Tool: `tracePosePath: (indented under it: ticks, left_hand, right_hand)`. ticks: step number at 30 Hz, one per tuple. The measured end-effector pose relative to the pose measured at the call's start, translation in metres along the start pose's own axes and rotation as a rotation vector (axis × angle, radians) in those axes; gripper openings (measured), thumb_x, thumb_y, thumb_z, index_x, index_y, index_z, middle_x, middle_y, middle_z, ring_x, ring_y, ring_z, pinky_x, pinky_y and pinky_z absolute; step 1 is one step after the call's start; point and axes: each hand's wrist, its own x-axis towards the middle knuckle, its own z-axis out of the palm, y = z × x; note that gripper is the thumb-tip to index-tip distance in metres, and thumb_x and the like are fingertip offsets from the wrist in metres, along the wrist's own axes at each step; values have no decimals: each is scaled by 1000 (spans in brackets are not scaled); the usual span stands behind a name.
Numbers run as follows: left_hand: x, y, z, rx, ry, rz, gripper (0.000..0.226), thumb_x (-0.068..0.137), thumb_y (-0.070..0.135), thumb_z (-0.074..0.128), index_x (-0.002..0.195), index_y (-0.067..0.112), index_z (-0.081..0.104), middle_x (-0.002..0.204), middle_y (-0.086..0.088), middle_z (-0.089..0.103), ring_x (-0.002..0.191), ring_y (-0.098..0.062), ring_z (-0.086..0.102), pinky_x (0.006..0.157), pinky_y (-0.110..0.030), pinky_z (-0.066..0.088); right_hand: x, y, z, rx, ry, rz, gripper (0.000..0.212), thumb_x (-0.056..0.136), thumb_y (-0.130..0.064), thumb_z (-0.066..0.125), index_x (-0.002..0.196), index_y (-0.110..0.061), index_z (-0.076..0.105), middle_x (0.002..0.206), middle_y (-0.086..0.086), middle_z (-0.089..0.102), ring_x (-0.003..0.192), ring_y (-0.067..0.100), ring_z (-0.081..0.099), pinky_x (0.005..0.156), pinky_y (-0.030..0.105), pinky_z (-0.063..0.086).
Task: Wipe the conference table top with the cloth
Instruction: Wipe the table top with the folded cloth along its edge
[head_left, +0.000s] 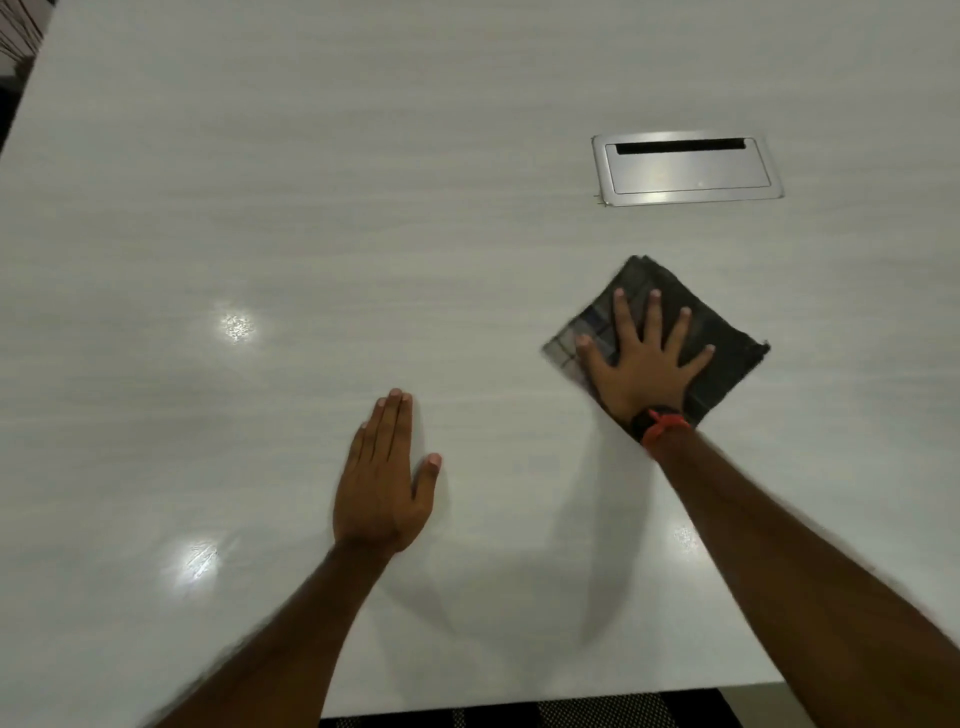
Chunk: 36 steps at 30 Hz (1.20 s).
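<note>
The pale, glossy conference table top (363, 234) fills nearly the whole view. A dark folded cloth (727, 332) lies flat on it right of centre. My right hand (644, 364) presses down on the cloth with the fingers spread wide; a dark watch and an orange band sit on that wrist. My left hand (382, 483) rests flat on the bare table surface to the left of the cloth, fingers together and thumb out, holding nothing.
A silver cable hatch (685, 169) with a dark slot is set flush into the table beyond the cloth. The table's near edge (571, 696) runs along the bottom, with a dark mesh chair back below it. The left edge shows at top left.
</note>
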Motion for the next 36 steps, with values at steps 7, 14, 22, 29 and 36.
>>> tracePosePath:
  ticks: [7, 14, 22, 29, 36]
  left_hand:
    - [12, 5, -4, 4, 70, -102, 66, 101, 43, 27, 159, 14, 13, 166, -2, 13, 154, -14, 8, 124, -32, 10]
    - [14, 3, 2, 25, 108, -91, 66, 100, 40, 31, 158, 13, 15, 166, -3, 16, 154, -15, 10, 124, -37, 18]
    - [13, 2, 3, 42, 103, -94, 65, 101, 38, 34, 158, 13, 16, 166, -2, 16, 154, -13, 9, 124, -37, 18]
    - [13, 3, 4, 52, 110, -96, 65, 101, 37, 35, 158, 12, 15, 166, -2, 15, 154, -13, 8, 124, -38, 19]
    - [14, 4, 3, 43, 100, -95, 65, 101, 37, 33, 158, 12, 15, 166, -2, 14, 154, -12, 6, 125, -35, 14]
  right_hand:
    - [-37, -26, 10, -163, -88, -695, 78, 89, -82, 28, 158, -51, 7, 171, -8, 3, 157, 32, -2, 112, 78, 7]
    - [75, -62, -6, -19, 5, 22, 86, 87, -86, 13, 160, -43, -1, 171, 7, -3, 153, 48, -6, 108, 83, 0]
    - [84, -76, -2, -50, -8, -186, 82, 87, -86, 24, 158, -50, 4, 171, -3, 0, 156, 39, -4, 111, 80, -1]
    - [71, -146, 12, -23, -38, -200, 86, 87, -84, 22, 160, -44, 5, 171, 6, 1, 153, 48, -5, 108, 83, -4]
    - [109, -111, 2, 0, 24, -150, 80, 88, -82, 15, 159, -46, 12, 171, 1, 8, 155, 41, 1, 110, 80, 0]
